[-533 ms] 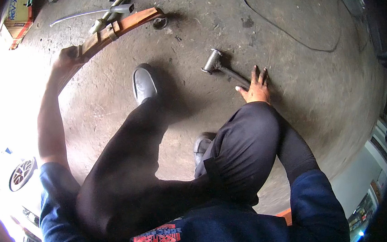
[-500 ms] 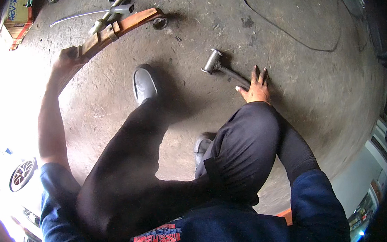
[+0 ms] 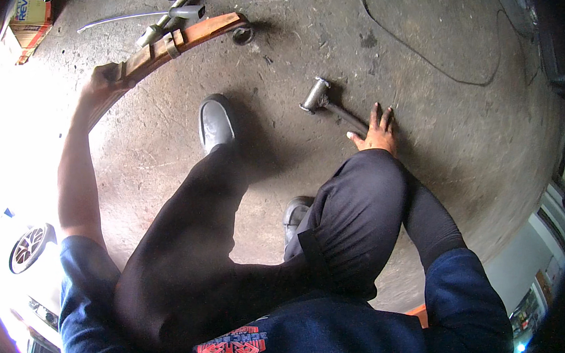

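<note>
Right hand [image 3: 375, 133] splayed, uncurled, at the handle end of the hammer [image 3: 317, 97]; contact can't be told. Farther ahead, at left, the leaf spring [image 3: 210, 29] is grasped by the left hand [image 3: 97, 86]. Curve may rock; grip should be firm, clear of the clamp band [image 3: 172, 46].

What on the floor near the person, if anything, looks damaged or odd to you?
The hammer lying by the right hand looks worn: its head's ends have ragged, flared edges. Beyond it, a dark patch marks the floor; it may be a stain, but I cannot tell of what.
</note>
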The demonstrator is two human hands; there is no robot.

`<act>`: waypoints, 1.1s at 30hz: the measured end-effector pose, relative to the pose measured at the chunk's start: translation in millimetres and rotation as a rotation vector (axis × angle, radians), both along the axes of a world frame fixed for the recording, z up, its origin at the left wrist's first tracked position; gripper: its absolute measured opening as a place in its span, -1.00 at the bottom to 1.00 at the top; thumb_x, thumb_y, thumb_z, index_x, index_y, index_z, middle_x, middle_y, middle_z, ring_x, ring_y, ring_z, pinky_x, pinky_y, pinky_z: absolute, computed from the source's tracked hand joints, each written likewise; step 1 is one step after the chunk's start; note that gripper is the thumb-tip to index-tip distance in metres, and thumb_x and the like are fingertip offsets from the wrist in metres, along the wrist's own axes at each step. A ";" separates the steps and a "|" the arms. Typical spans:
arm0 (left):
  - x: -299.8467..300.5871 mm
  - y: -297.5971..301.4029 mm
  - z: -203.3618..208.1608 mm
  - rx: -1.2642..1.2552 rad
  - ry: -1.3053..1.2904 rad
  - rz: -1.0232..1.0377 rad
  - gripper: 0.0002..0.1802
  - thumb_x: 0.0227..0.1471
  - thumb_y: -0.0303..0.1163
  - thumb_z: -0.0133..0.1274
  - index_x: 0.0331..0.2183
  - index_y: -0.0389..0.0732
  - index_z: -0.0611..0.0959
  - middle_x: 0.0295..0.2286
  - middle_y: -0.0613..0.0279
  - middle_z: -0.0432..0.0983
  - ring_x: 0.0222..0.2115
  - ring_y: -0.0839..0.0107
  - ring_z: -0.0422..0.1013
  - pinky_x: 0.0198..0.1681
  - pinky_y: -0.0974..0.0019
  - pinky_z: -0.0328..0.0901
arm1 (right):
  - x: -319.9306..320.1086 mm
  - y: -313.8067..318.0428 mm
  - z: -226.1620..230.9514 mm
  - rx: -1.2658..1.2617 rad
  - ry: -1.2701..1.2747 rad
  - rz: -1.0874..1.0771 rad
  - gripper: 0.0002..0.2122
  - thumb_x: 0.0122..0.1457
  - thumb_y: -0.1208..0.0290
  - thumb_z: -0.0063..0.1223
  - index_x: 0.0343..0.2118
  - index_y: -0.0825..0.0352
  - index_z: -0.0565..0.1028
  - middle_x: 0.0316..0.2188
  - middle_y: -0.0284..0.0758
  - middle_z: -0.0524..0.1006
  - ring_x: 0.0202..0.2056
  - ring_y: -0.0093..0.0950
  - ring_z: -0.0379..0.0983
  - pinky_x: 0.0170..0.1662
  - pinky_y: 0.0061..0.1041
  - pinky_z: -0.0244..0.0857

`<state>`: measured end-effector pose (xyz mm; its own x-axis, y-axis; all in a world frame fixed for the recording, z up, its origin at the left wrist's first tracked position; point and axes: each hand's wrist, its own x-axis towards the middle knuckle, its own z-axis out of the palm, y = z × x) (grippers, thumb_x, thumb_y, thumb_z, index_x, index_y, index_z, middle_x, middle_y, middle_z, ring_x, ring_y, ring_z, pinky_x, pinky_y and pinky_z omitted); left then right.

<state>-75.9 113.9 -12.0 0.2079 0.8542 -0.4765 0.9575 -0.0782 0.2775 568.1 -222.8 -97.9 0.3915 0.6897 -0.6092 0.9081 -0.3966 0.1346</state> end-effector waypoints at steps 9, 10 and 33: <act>39.2 -22.3 34.9 0.060 -0.028 0.061 -0.39 -0.12 0.02 0.51 -0.14 -0.20 0.73 -0.32 0.23 0.69 -0.30 0.41 0.53 -0.18 0.23 0.42 | 0.4 -4.1 -9.6 0.009 0.001 -0.031 0.23 -0.05 -0.32 0.35 0.53 0.02 -0.25 0.52 0.06 -0.25 0.51 0.03 -0.20 0.42 -0.10 0.13; 44.8 -27.6 38.8 0.084 -0.012 0.085 -0.40 -0.11 0.01 0.51 -0.14 -0.21 0.73 -0.32 0.23 0.68 -0.31 0.41 0.52 -0.17 0.22 0.42 | -0.3 -4.5 -10.5 0.007 -0.009 -0.019 0.23 -0.05 -0.33 0.34 0.53 0.02 -0.25 0.52 0.06 -0.25 0.50 0.03 -0.18 0.41 -0.11 0.14; 86.3 -151.0 40.7 0.375 -0.039 0.004 -0.32 -0.24 -0.03 0.55 -0.10 -0.15 0.68 -0.32 0.13 0.70 -0.25 0.13 0.61 0.02 0.07 0.39 | 18.4 -23.2 -49.1 0.079 -0.076 0.101 0.28 -0.12 -0.51 0.22 0.53 0.11 -0.20 0.47 0.18 -0.08 0.45 0.09 -0.01 0.43 -0.08 0.03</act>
<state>10.4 -37.1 28.7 0.2164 0.9686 -0.1226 0.9473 -0.1779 0.2665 586.5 -246.0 -147.1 0.3608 0.7726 -0.5224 0.9322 -0.3160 0.1765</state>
